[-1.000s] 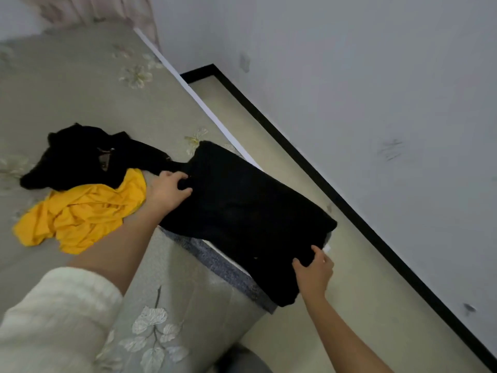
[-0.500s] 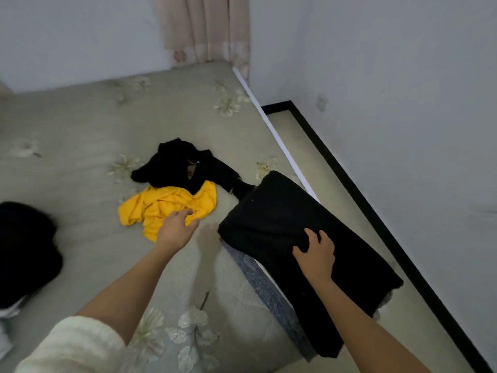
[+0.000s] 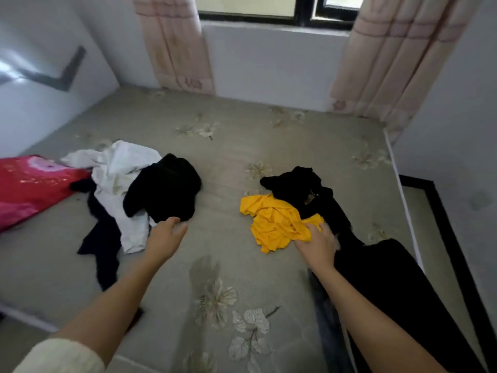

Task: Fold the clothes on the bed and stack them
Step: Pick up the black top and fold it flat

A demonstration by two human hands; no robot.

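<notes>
On the bed (image 3: 228, 146), R hand (image 3: 316, 244) is touching the near edge of the yellow shirt (image 3: 274, 224) — can't tell if it's pinching; shirt's bulk is lying ahead-left. L hand (image 3: 165, 238), relaxed & empty, is hovering by the black top (image 3: 164, 189) — farther off.

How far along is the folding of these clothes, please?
A folded black garment lies on the bed. The right hand touches the yellow garment; the left hand reaches a crumpled black top. A white shirt, navy garment and second black piece remain unfolded.
</notes>
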